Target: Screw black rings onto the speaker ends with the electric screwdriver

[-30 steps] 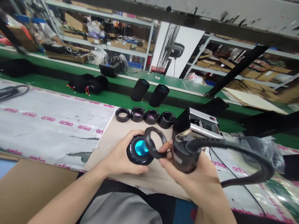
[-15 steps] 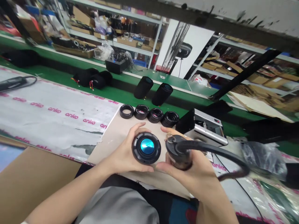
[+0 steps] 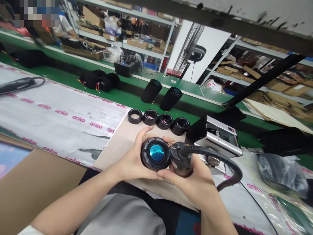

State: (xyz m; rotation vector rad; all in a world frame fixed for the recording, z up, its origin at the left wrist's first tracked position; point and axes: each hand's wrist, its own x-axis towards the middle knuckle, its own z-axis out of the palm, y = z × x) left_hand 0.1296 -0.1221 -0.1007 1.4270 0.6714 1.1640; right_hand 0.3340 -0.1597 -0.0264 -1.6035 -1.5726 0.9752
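My left hand [image 3: 132, 163] is wrapped round a black cylindrical speaker [image 3: 147, 158] whose shiny blue domed end faces up. Small holes dot the ring around that dome. Closed on a black corded electric screwdriver [image 3: 184, 163], my right hand [image 3: 198, 181] sits just to the right. The screwdriver shows its top end, with a thick cable [image 3: 227, 159] curving off right; its tip is hidden. Tool and speaker rim appear side by side, and I cannot tell whether they touch. My right thumb meets my left fingers in front. Beyond my hands stand several black rings [image 3: 135, 116] in a row.
Two black speakers [image 3: 172, 98] stand on the green bench behind the rings. A silver screw-feeder-like box [image 3: 223, 140] is at right, beside a plastic-wrapped item [image 3: 281, 171]. Black fabric sleeves with wires [image 3: 100, 80] lie farther left. A second dark corded tool [image 3: 17, 85] rests far left.
My right hand has brought the screwdriver left, right up beside the speaker. The speaker stays in my left hand, and the whole view has shifted slightly.
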